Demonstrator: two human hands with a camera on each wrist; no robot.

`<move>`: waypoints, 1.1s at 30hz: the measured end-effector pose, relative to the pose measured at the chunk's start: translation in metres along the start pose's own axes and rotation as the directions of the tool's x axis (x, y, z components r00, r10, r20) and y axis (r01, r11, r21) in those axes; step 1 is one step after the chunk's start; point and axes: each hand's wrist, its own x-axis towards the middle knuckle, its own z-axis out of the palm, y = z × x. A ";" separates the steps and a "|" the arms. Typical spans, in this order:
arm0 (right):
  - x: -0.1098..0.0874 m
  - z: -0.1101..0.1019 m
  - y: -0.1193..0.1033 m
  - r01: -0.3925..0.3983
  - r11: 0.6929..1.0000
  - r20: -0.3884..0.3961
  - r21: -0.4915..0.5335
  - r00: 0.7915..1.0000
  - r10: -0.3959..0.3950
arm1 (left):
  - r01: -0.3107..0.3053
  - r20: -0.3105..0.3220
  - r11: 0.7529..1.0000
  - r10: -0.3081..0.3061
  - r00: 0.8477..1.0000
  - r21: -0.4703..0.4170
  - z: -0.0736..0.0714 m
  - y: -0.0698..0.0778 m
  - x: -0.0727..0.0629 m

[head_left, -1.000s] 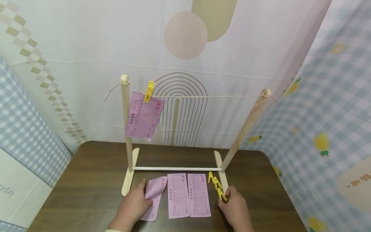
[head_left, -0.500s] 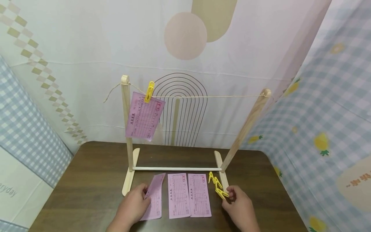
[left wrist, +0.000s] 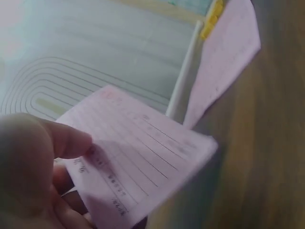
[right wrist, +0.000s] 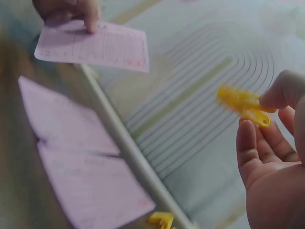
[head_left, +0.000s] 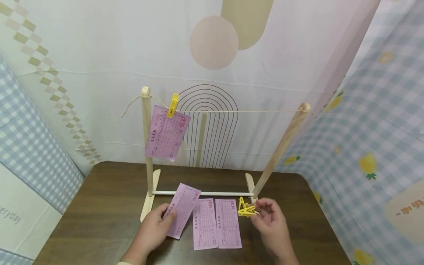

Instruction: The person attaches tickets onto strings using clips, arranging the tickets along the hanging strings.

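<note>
My left hand pinches a pink printed paper slip by its left edge, thumb on top, raised and tilted over the table. In the left wrist view the thumb lies across the printed side of that slip. My right hand pinches a yellow clothespin between thumb and fingers. Two more pink slips, a left one and a right one, lie side by side between the hands. Behind the held clothespin, more yellow clothespins lie on the table, partly overlapped by it in the head view.
A wooden stand with a left post and a right post carries a string. A yellow clothespin fixes another pink slip near its left end. A white rod joins the feet on the brown table.
My left hand has lifted the leftmost slip off the table, turning it to the right. My right hand has picked up the nearest clothespin and moved up with it.
</note>
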 end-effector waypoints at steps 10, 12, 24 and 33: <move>0.055 0.011 -0.059 0.103 0.986 0.156 -0.130 0.984 -0.082 | -0.124 -0.031 0.983 0.121 0.992 -0.136 -0.002 0.040 0.009; 0.067 0.016 -0.076 0.128 0.971 0.185 -0.199 0.979 -0.091 | -0.146 -0.029 0.974 0.143 0.989 -0.171 -0.003 0.050 0.013; 0.128 0.073 -0.180 0.401 0.787 0.357 -0.469 0.901 -0.246 | -0.215 -0.007 0.936 0.222 0.975 -0.279 -0.012 0.108 0.032; 0.188 0.120 -0.246 0.435 0.679 0.384 -0.591 0.892 -0.237 | -0.276 -0.050 0.911 0.274 0.960 -0.305 -0.008 0.149 0.048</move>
